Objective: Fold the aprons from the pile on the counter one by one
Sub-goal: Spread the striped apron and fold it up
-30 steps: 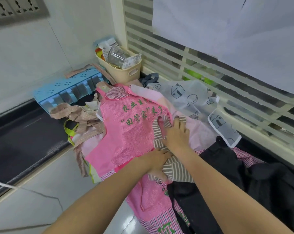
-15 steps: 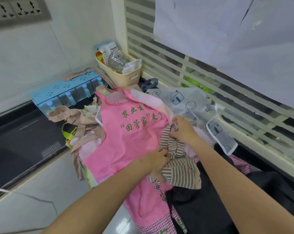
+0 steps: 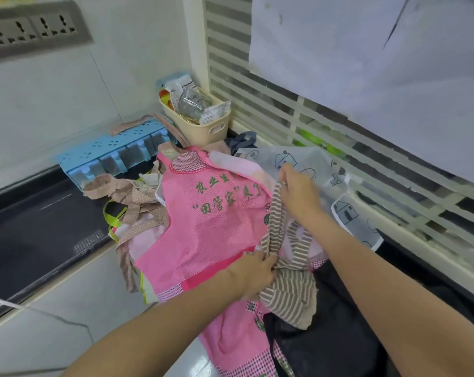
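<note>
Both hands are engaged on one garment, a brown-and-white striped cloth apron, which lies on top of the pile of aprons on the pale counter, towards the pile's near right side. The right hand pinches the upper edge of the striped apron between thumb and fingers and holds it raised above the pile, so that a narrow band of the fabric hangs down from the pinch. The left hand grips the bunched lower part of the same apron, fingers curled into the cloth.

Directly beneath and to the left lies a pink woven apron with green printed characters, spread fairly flat. A white translucent apron printed with grey house outlines lies at the back right of the pile, against the slatted white window grille. A black fabric piece covers the near right portion. Beige dotted straps and a lime-green strap trail off the pile's left side.

Behind the pile stand a light-blue plastic multi-compartment box and a cream plastic basket holding packets. A grey wall socket panel is mounted at upper left
</note>
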A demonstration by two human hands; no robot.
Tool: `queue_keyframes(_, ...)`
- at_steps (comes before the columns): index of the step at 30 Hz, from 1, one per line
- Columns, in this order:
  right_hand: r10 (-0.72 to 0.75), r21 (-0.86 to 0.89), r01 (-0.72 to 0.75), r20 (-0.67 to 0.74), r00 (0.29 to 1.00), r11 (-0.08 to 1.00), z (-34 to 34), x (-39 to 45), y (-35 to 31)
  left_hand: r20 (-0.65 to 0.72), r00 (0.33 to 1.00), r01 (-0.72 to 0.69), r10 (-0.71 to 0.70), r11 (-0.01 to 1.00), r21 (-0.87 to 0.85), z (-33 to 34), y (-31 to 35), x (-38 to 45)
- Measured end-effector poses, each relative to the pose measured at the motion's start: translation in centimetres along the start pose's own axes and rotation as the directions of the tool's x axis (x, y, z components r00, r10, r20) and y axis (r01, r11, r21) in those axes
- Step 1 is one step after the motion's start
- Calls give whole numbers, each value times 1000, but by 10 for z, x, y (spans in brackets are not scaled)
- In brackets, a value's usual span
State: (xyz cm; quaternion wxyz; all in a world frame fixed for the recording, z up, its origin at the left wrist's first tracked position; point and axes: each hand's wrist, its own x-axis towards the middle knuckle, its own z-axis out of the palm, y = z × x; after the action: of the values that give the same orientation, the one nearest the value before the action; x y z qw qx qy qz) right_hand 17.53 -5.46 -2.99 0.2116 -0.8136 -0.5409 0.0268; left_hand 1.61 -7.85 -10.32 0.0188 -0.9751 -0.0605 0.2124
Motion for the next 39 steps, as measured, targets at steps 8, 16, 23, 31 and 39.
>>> queue_keyframes(8, 250, 334, -414, 437, 864, 847, -24, -5, -19, 11, 988, 151, -155, 940, -307, -28, -16, -2)
queue_keyframes(16, 4, 240, -152, 524, 852, 959, -56, -25, -14, 47, 931, 275, -362, 610, -743, -53, -55, -5)
queue_keyframes(23, -194, 11, 215, 484, 853, 977, -38, -55, -17, 66, 829, 326, -555, 385, -863, -60, -70, -2)
queue_keyframes(31, -290, -418, 367, 236, 927, 831, 0, -71, -3, 117, 799, 234, -589, 127, -964, -60, -68, -1)
queue_keyframes(39, -310, -321, 375, 236, 921, 870, 14, -68, 16, 16, 788, 106, -616, 110, -988, -54, -72, 3)
